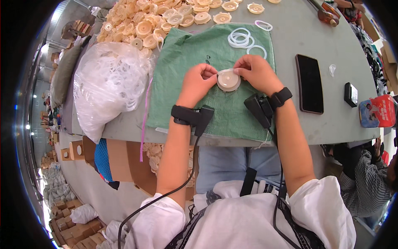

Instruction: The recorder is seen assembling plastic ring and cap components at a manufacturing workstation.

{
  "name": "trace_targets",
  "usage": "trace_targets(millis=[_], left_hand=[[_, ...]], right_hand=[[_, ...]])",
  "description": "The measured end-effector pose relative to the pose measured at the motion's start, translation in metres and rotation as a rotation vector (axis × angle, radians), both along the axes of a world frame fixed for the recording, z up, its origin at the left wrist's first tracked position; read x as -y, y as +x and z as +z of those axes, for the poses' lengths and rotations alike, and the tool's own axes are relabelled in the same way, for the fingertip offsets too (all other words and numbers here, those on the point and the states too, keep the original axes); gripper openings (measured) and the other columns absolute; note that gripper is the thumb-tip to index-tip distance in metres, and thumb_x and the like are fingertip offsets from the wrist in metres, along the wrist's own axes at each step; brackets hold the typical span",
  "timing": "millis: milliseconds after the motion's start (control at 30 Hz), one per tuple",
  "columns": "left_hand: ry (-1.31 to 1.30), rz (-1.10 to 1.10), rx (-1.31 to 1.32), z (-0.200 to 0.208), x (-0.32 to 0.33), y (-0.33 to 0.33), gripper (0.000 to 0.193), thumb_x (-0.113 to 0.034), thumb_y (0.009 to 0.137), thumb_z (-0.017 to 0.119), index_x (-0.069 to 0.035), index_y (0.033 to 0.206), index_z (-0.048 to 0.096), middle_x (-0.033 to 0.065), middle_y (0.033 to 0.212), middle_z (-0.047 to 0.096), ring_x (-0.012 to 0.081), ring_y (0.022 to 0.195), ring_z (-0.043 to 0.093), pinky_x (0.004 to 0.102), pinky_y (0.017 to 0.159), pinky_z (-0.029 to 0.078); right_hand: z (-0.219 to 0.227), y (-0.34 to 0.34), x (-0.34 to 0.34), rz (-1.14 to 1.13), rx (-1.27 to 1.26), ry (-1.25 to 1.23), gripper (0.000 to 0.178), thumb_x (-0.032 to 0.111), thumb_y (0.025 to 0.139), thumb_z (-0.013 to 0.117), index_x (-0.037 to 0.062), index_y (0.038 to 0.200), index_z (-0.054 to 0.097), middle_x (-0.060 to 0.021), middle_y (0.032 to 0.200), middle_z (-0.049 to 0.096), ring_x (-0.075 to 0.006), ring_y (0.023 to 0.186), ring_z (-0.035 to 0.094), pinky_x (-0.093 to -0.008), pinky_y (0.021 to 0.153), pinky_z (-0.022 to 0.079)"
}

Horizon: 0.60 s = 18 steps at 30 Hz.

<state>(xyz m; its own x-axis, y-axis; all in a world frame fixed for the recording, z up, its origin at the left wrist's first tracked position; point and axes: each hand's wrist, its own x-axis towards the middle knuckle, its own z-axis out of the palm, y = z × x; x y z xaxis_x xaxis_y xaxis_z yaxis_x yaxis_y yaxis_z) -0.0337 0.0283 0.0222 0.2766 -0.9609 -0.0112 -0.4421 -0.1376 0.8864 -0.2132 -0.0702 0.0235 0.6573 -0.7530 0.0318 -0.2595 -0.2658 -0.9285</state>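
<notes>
A round beige plastic lid (229,81) is held between my two hands above a green woven sack (170,99) spread on the table. A pale sealing ring (225,71) shows along the lid's far edge; how far round it sits cannot be told. My left hand (198,81) pinches at the left edge with thumb and fingers. On the upper right edge, my right hand (258,74) has its thumb and fingers closed. Several loose translucent rings (239,39) lie beyond the right hand on the sack.
A heap of beige lids (141,25) covers the far left. Nearer stands a clear bag (110,85) full of rings. At right lie a phone (310,85), a small black device (350,94) and a red tin (379,111). Another person (362,184) sits at lower right.
</notes>
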Motion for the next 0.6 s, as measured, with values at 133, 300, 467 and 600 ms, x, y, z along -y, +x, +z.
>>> trace_targets(millis=[133,300,467,600], left_hand=[[0.099,0.007,-0.024,0.005,0.005,0.002,0.012,-0.006,0.077,0.063,-0.001,0.087,0.062,0.0006,0.077,0.062,0.0054,0.068,0.054,0.0195,0.063,0.044],[0.078,-0.007,0.092,-0.003,0.009,0.002,0.009,-0.009,0.080,0.062,-0.001,0.085,0.061,0.0001,0.075,0.061,0.0050,0.066,0.053,0.0195,0.060,0.042],[0.062,0.098,0.129,-0.013,0.011,-0.002,0.011,-0.012,0.083,0.060,-0.001,0.085,0.060,-0.0001,0.071,0.060,0.0052,0.062,0.053,0.0193,0.058,0.041],[-0.179,0.161,-0.150,-0.018,0.009,0.012,0.011,-0.012,0.083,0.060,-0.002,0.082,0.059,0.0012,0.069,0.060,0.0076,0.061,0.055,0.0215,0.056,0.043]], right_hand=[[-0.004,0.009,-0.003,-0.089,-0.047,-0.142,0.012,0.009,0.073,0.065,0.0002,0.080,0.063,-0.0115,0.073,0.064,-0.0214,0.070,0.062,-0.0313,0.065,0.049],[-0.008,0.008,-0.003,-0.109,-0.012,-0.050,0.013,0.010,0.072,0.066,0.0006,0.081,0.064,-0.0130,0.074,0.064,-0.0237,0.070,0.062,-0.0328,0.065,0.049],[-0.005,0.009,-0.002,-0.154,0.001,-0.043,0.016,0.014,0.074,0.067,0.0003,0.082,0.064,-0.0125,0.073,0.063,-0.0239,0.069,0.061,-0.0329,0.065,0.049],[-0.003,0.009,0.001,-0.195,0.039,-0.060,0.018,0.016,0.076,0.067,0.0003,0.084,0.063,-0.0124,0.078,0.063,-0.0218,0.073,0.061,-0.0312,0.067,0.048]])
